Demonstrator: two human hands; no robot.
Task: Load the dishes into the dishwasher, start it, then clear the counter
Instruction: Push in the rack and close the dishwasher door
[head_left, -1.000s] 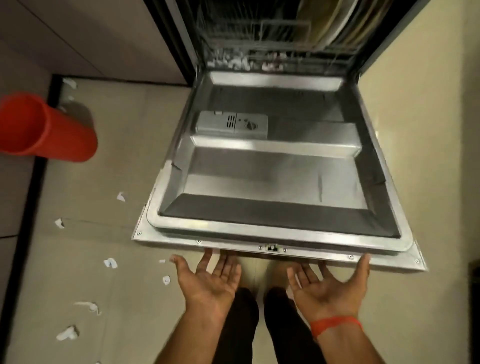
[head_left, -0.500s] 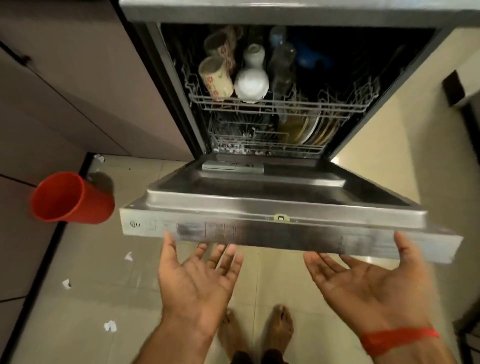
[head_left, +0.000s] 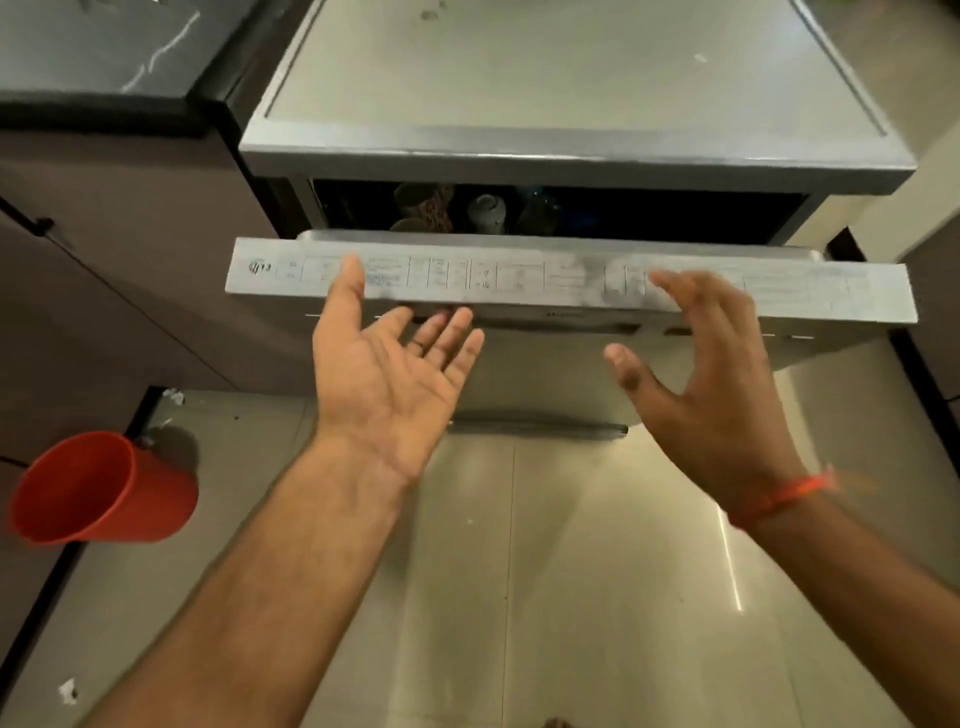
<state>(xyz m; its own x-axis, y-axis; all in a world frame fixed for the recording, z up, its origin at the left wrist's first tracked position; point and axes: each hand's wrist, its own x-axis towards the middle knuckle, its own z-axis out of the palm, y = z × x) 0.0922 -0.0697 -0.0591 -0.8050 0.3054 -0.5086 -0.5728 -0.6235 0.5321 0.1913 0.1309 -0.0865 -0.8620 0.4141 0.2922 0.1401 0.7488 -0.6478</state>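
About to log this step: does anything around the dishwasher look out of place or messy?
Yes. A red cup lies tipped on its side on the floor left of the dishwasher door, and white scraps litter the floor near it. The door itself is not fully shut; a dark gap remains.

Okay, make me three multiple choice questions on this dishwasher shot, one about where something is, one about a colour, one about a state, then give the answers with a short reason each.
1. Where is the cup?
A. On the floor, left of the dishwasher
B. On top of the dishwasher
C. In the right hand

2. What colour is the wristband?
A. Blue
B. Orange-red
C. White

3. How is the door?
A. Flat open
B. Latched shut
C. Nearly shut, a gap left

Answers:
1 A: it lies on its side on the tiles by the cabinet.
2 B: an orange-red band circles the right wrist.
3 C: a dark slot above the door shows dishes inside; the left hand and right hand are open at it.
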